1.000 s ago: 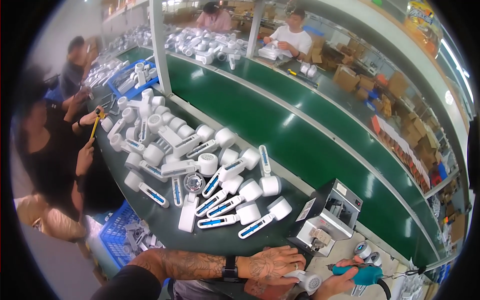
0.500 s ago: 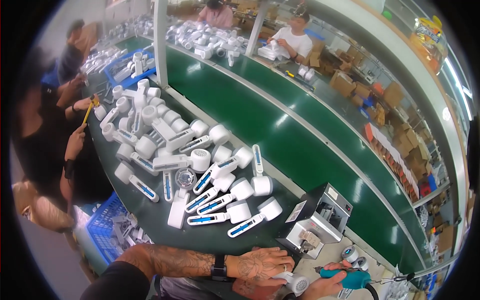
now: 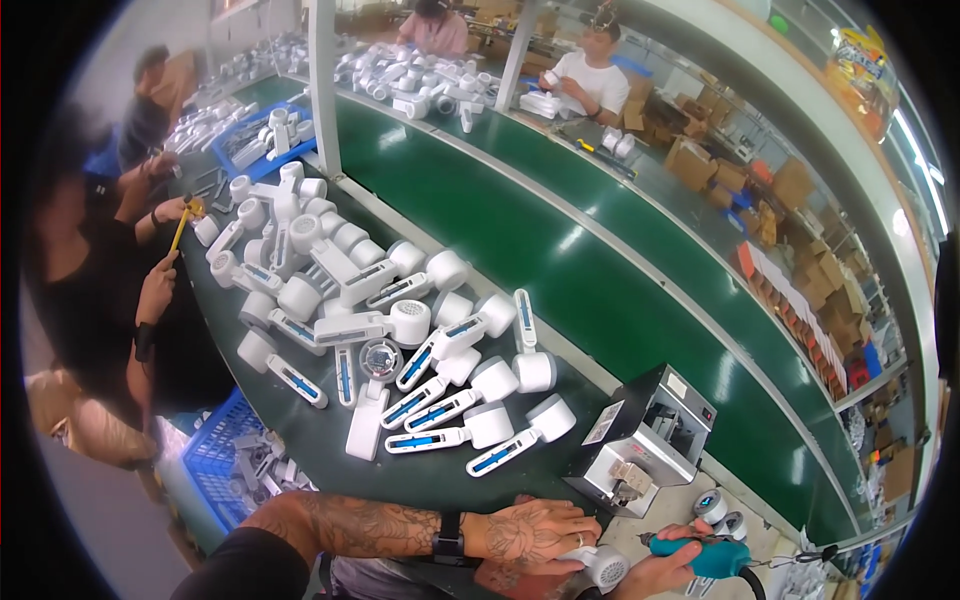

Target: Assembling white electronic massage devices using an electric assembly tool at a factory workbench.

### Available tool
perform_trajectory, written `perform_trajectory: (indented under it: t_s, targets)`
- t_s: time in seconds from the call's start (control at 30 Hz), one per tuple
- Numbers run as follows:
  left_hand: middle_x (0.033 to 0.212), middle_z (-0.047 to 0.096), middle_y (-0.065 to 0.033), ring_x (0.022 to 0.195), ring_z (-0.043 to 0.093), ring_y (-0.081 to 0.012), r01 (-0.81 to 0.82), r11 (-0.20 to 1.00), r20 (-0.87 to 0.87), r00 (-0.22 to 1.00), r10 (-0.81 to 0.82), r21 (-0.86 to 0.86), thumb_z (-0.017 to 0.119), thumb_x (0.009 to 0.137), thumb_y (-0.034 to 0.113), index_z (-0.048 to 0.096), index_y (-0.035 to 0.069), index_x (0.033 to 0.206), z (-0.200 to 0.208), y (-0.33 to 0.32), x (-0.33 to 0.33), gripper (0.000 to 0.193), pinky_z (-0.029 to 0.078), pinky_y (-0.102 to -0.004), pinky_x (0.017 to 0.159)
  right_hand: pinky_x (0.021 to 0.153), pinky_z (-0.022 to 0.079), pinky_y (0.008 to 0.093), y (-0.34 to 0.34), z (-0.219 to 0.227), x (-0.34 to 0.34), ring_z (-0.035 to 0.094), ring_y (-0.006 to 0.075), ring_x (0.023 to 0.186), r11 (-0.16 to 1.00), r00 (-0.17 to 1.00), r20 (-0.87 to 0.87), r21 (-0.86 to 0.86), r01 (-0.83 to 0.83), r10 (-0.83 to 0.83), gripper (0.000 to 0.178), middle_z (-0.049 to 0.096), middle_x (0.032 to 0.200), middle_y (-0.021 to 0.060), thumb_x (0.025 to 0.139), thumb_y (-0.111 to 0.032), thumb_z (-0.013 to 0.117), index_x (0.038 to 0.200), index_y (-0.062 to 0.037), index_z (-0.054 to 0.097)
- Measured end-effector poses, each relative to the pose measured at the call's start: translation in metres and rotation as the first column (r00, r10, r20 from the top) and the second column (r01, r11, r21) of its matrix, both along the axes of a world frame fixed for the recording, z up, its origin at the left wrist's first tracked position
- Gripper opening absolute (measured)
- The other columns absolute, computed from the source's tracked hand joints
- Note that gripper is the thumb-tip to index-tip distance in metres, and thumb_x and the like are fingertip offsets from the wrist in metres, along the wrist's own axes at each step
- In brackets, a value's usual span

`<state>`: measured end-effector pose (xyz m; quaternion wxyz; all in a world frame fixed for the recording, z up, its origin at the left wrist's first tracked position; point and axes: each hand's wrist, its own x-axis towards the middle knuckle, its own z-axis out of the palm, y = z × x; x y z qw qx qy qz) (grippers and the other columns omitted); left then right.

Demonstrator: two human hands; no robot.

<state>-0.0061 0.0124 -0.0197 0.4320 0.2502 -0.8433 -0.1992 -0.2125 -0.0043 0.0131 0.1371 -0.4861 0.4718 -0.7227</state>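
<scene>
My left hand (image 3: 535, 532) lies palm down at the near edge of the bench, its fingers bent over the handle of a white handheld device with a round, grilled head (image 3: 606, 568). Beneath that hand shows a reddish-brown pad (image 3: 515, 578). My right hand (image 3: 662, 572) is wrapped round a teal electric screwdriver (image 3: 718, 556), its tip pointing left, just above and right of the device's head. Beyond my hands, many similar white devices (image 3: 490, 425) lie heaped, several with blue strips in open handles.
A black and silver machine (image 3: 640, 440) stands just beyond my hands. Two round parts (image 3: 710, 505) sit right of it. A blue crate (image 3: 215, 450) of grey parts is at left. A green conveyor (image 3: 560, 240) runs behind. At left a co-worker holds a yellow hammer (image 3: 180, 228); others work farther back.
The whole scene has shifted slightly right in the picture. My hands keep nearly the same pose on the device and the screwdriver. The far co-worker in white has moved their hands.
</scene>
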Motion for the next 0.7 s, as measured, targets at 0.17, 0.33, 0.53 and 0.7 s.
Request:
perform_trajectory:
  t_s: [0.17,0.33,0.53,0.7]
  targets:
    - [0.121,0.062,-0.0111,0.093,0.066,-0.0297,0.009,1.000,0.038,0.999,-0.009,0.005,0.069,0.094,0.028,0.065,0.001,0.109,0.003,-0.001,0.000,0.032,0.055,-0.0393,0.081,0.063,0.043,0.0263,-0.002,-0.003,-0.005,0.053,0.0153,0.068,0.999,1.000,0.009,0.043,-0.010,0.010,0.066,0.054,0.076,0.0051,0.100,-0.058,0.057,0.124,0.0030,0.049]
    - [0.121,0.062,-0.0106,0.097,0.067,-0.0290,0.017,1.000,0.048,0.999,-0.018,0.021,0.068,0.094,0.027,0.066,0.001,0.109,0.007,0.002,-0.001,0.030,0.056,-0.0390,0.083,0.063,0.044,0.0267,0.000,-0.005,-0.007,0.054,0.0158,0.069,0.999,0.998,0.051,0.045,-0.025,0.023,0.063,0.055,0.076,0.0053,0.099,-0.055,0.060,0.122,0.0034,0.050]
    - [0.122,0.064,-0.0087,0.099,0.067,-0.0283,0.008,0.999,0.025,1.000,-0.009,0.041,0.069,0.094,0.025,0.067,0.003,0.111,0.002,-0.001,0.002,0.028,0.056,-0.0393,0.084,0.060,0.046,0.0275,-0.006,-0.012,-0.003,0.055,0.0161,0.068,0.997,0.997,0.063,0.046,-0.055,0.052,0.061,0.057,0.076,0.0057,0.098,-0.052,0.064,0.120,0.0033,0.051]
    - [0.121,0.064,-0.0065,0.098,0.067,-0.0243,0.009,0.998,0.065,0.998,-0.013,0.064,0.071,0.093,0.023,0.067,0.005,0.110,0.016,-0.001,0.002,0.026,0.056,-0.0376,0.083,0.059,0.048,0.0273,-0.003,-0.001,-0.001,0.056,0.0159,0.068,0.998,0.994,0.095,0.028,-0.060,0.057,0.057,0.058,0.076,0.0063,0.098,-0.049,0.065,0.116,0.0030,0.051]
